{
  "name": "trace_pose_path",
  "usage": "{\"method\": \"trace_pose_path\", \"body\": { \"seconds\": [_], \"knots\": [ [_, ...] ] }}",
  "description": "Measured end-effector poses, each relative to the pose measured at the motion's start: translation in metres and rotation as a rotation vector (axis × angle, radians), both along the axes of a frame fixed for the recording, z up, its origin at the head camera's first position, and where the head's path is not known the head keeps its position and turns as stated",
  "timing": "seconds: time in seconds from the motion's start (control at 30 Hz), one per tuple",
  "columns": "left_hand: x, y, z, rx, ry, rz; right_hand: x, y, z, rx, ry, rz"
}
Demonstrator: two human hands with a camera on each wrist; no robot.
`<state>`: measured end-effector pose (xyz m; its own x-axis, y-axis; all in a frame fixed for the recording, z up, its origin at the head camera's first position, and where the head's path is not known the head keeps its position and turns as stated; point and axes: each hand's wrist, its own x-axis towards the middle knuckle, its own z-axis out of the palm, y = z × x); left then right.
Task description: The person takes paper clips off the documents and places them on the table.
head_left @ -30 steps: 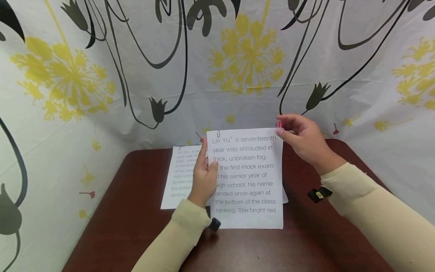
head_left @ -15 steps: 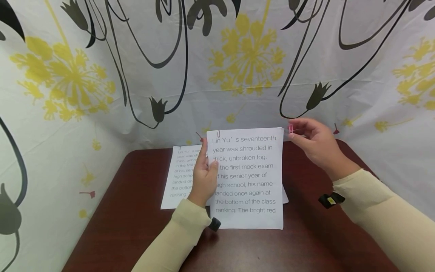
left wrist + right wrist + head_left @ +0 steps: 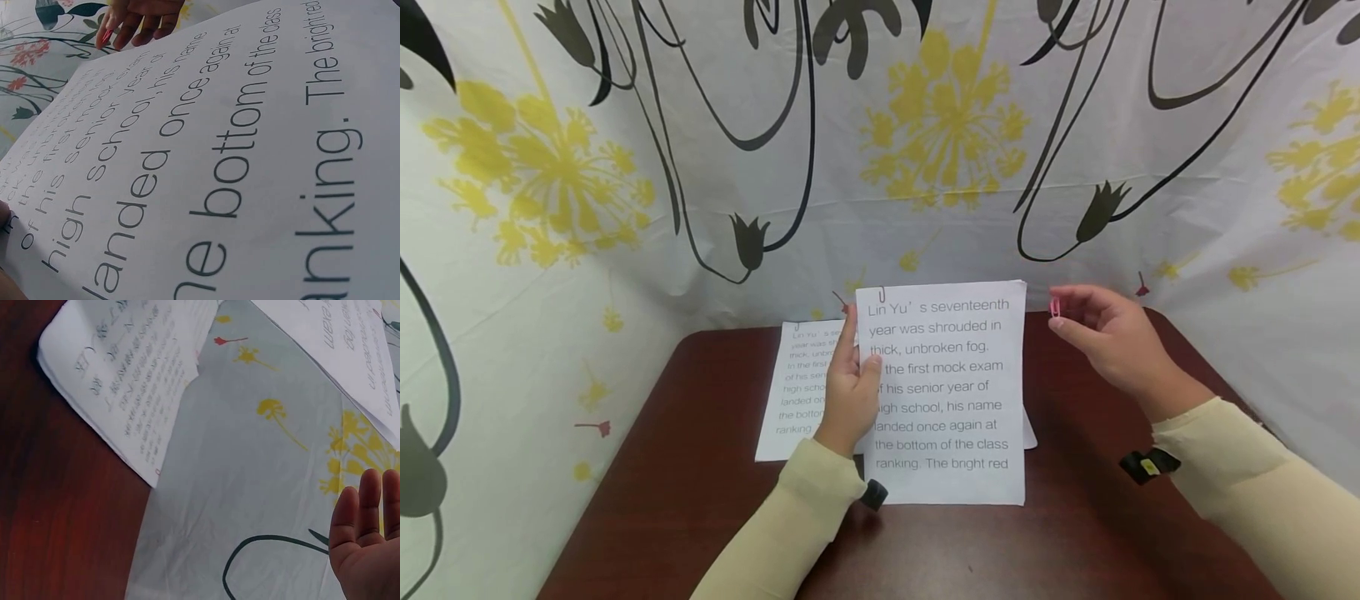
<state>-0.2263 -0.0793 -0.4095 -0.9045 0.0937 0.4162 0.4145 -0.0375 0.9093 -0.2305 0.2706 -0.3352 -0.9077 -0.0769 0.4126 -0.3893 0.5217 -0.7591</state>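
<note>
My left hand [image 3: 850, 404] holds the left edge of printed paper sheets [image 3: 943, 392], thumb in front, lifted upright over the table. A thin reddish paper clip [image 3: 882, 295] sits at their top left. Right of the sheets, apart from them, my right hand [image 3: 1108, 343] pinches a small pink clip [image 3: 1056, 307] between thumb and index finger. The left wrist view shows this pink clip [image 3: 107, 36] past the paper's edge. In the right wrist view, only some fingers of my right hand [image 3: 369, 537] appear; the clip is hidden there.
More printed sheets [image 3: 793, 400] lie on the dark red-brown table [image 3: 700, 517], partly behind the held ones, with a paper clip at their top left. A white cloth [image 3: 685, 167] with yellow and grey flower prints hangs behind and beside the table.
My right hand has moved off the sheets' top right corner, rightward and down, taking the pink clip along. The left hand and its sheets have stayed almost still.
</note>
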Motion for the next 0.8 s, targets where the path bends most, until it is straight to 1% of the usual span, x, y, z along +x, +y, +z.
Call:
{"method": "trace_pose_path", "body": {
  "seconds": [0.13, 0.33, 0.47, 0.7, 0.8],
  "knots": [
    [0.000, 0.000, 0.000, -0.001, 0.007, 0.003, 0.005, 0.003, -0.007, 0.030, -0.015, 0.002],
    [-0.001, -0.001, -0.001, -0.002, 0.003, 0.001, 0.011, 0.006, -0.016, 0.018, -0.016, 0.010],
    [-0.001, 0.000, -0.001, 0.005, -0.002, -0.003, 0.015, 0.009, -0.023, 0.038, -0.018, 0.019],
    [0.001, 0.001, 0.001, 0.002, -0.012, 0.006, 0.021, 0.013, -0.033, 0.052, -0.022, 0.067],
    [0.001, 0.001, 0.001, -0.002, -0.018, 0.008, 0.023, 0.014, -0.038, 0.061, -0.023, 0.074]
  ]
}}
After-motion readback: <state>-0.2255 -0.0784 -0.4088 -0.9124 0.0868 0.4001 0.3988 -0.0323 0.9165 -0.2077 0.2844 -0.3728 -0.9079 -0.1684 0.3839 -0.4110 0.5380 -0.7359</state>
